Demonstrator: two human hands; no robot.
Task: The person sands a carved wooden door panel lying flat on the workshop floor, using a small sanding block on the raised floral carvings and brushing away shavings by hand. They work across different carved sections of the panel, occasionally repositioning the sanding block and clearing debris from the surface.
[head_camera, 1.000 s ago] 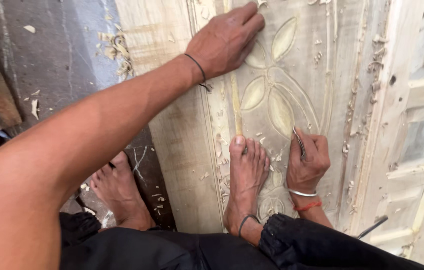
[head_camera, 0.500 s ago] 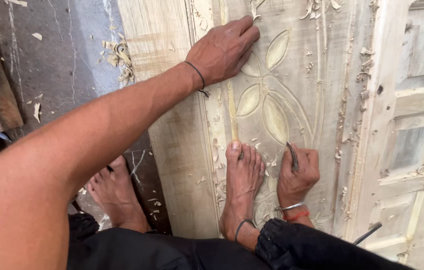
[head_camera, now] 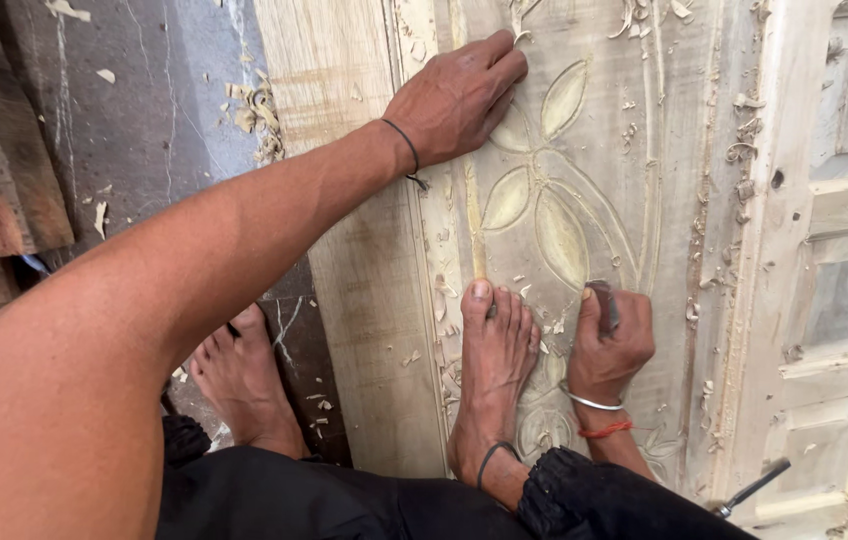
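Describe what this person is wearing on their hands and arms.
Both arms are bare, no sleeves or gloves. The left hand has a thin dark band around the wrist. The right hand has a slim silver bangle and a red thread just below it.

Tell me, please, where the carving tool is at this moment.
In the head view, the carving tool is gripped in the right hand, low and right of centre on the carved wooden panel, beside the right foot and just below the leaf carving.
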